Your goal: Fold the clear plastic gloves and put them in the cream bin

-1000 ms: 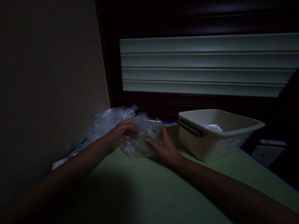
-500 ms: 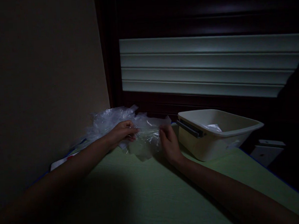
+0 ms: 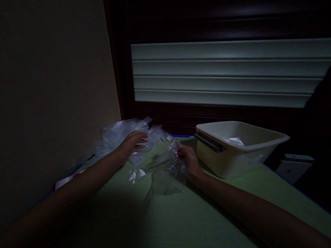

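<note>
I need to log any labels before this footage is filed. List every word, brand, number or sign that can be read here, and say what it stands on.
None can be read.
Clear crumpled plastic bags under the left hand: no print shows.
Thin clear plastic bag held by the right hand: no print shows.
Cream rectangular plastic tub: a pale patch on its side, too dim to read.

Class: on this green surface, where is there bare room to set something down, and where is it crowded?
Bare green mat lies near the viewer, between the two forearms, and in front of the cream tub. It is crowded at the far left corner: the plastic bag pile under the left hand, and the clear bag held by the right hand.
</note>
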`<state>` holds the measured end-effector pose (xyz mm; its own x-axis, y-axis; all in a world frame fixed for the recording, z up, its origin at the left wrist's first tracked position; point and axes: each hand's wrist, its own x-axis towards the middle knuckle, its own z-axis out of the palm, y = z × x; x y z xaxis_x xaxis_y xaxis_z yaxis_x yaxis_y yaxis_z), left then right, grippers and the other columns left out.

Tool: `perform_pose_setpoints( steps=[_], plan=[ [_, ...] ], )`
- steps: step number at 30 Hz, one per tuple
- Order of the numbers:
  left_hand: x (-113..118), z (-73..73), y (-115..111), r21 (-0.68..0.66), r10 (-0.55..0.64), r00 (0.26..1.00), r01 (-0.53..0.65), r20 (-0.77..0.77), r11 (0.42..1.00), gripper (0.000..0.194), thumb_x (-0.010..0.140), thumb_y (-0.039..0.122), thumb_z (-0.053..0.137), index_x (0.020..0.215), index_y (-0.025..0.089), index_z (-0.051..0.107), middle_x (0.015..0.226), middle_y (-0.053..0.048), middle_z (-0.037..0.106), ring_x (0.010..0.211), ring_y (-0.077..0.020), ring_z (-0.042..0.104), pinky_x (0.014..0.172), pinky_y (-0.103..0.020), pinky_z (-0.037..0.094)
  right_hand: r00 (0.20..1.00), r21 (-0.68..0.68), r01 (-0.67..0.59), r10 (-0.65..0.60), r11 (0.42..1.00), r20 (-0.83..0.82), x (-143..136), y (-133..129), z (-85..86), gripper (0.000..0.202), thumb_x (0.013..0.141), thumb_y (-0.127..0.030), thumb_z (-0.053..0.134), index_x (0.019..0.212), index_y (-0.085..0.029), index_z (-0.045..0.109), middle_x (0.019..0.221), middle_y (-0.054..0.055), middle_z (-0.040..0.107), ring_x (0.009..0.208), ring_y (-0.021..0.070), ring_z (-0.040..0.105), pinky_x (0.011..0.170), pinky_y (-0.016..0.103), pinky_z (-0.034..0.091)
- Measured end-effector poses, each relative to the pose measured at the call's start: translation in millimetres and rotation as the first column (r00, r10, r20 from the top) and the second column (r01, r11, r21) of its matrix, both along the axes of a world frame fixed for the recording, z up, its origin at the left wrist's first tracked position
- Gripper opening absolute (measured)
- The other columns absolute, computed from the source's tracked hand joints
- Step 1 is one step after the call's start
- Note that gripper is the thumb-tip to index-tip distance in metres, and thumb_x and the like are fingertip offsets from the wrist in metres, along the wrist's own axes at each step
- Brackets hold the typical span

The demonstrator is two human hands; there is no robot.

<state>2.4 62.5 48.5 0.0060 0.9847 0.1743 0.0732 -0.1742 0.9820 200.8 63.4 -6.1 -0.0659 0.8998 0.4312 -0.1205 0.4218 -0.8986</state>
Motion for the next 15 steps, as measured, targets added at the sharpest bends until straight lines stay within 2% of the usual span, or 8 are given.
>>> perform_pose_setpoints(
  steps=[2, 4, 6, 8, 11, 13, 15],
  plan=[
    [7, -0.5, -5, -0.069, -0.143, 0.99, 0.142, -0.016, 0.987, 0.041, 0.065, 0.054, 0.065, 0.074, 0.014, 0.061, 0.081, -0.007, 0.064, 0.084, -0.0228, 0.06, 0.071, -0.032, 0.048, 0.999, -0.021, -0.05, 0.05, 0.999, 0.005, 0, 0, -0.4, 0.028, 0.088, -0.032, 0.054, 0.11, -0.015, 0.056, 0.109, 0.006, 0.058, 0.088, 0.0199, 0.06, 0.072, 0.036, 0.052],
    [15, -1.5, -14, -0.154, -0.268, 0.962, 0.259, -0.045, 0.954, 0.048, 0.065, 0.06, 0.063, 0.071, 0.012, 0.062, 0.075, -0.01, 0.065, 0.073, -0.0215, 0.061, 0.065, -0.031, 0.048, 0.996, -0.027, -0.092, 0.092, 0.995, 0.011, -1, -3, 0.4, 0.025, 0.088, -0.033, 0.053, 0.103, -0.014, 0.058, 0.098, 0.004, 0.06, 0.078, 0.0161, 0.06, 0.065, 0.031, 0.051],
    [24, -3.2, -24, -0.197, -0.343, 0.936, 0.324, -0.074, 0.925, 0.046, 0.066, 0.058, 0.065, 0.073, 0.013, 0.064, 0.073, -0.007, 0.065, 0.064, -0.0175, 0.059, 0.06, -0.028, 0.046, 0.993, -0.015, -0.122, 0.122, 0.992, 0.005, -1, -7, 2.5, 0.021, 0.085, -0.034, 0.054, 0.085, -0.013, 0.06, 0.078, 0.0, 0.06, 0.063, 0.0125, 0.056, 0.056, 0.026, 0.046],
    [32, -5.3, -31, -0.219, -0.392, 0.913, 0.362, -0.115, 0.906, 0.036, 0.064, 0.049, 0.071, 0.068, 0.013, 0.064, 0.065, -0.004, 0.063, 0.056, -0.0147, 0.055, 0.054, -0.025, 0.042, 0.991, 0.009, -0.135, 0.135, 0.991, -0.004, -2, -12, 5.9, 0.02, 0.078, -0.032, 0.055, 0.067, -0.015, 0.056, 0.06, -0.004, 0.052, 0.053, 0.0112, 0.048, 0.049, 0.024, 0.039],
    [38, -8.1, -36, -0.226, -0.375, 0.913, 0.336, -0.162, 0.915, 0.023, 0.063, 0.033, 0.073, 0.063, 0.013, 0.062, 0.058, -0.002, 0.061, 0.051, -0.0134, 0.053, 0.05, -0.023, 0.039, 0.993, 0.04, -0.115, 0.116, 0.992, -0.012, -3, -17, 10.9, 0.011, 0.067, -0.027, 0.054, 0.062, -0.018, 0.052, 0.055, -0.005, 0.047, 0.053, 0.0121, 0.044, 0.05, 0.024, 0.034],
    [39, -9.2, -34, -0.211, -0.316, 0.933, 0.279, -0.169, 0.937, 0.018, 0.068, 0.029, 0.069, 0.063, 0.013, 0.061, 0.056, -0.002, 0.06, 0.048, -0.0129, 0.053, 0.048, -0.022, 0.038, 0.997, 0.055, -0.08, 0.08, 0.995, -0.012, -4, -17, 12.5, 0.005, 0.064, -0.024, 0.052, 0.066, -0.019, 0.052, 0.059, -0.005, 0.049, 0.056, 0.0129, 0.044, 0.052, 0.025, 0.034],
    [38, -9.2, -30, -0.187, -0.235, 0.958, 0.204, -0.164, 0.961, 0.015, 0.07, 0.026, 0.064, 0.063, 0.013, 0.059, 0.056, -0.001, 0.059, 0.044, -0.0113, 0.05, 0.044, -0.021, 0.035, 0.999, 0.067, -0.027, 0.028, 0.997, -0.014, -4, -15, 12.2, 0.009, 0.062, -0.02, 0.05, 0.07, -0.019, 0.052, 0.063, -0.004, 0.049, 0.059, 0.0136, 0.044, 0.054, 0.025, 0.033]
  ],
)
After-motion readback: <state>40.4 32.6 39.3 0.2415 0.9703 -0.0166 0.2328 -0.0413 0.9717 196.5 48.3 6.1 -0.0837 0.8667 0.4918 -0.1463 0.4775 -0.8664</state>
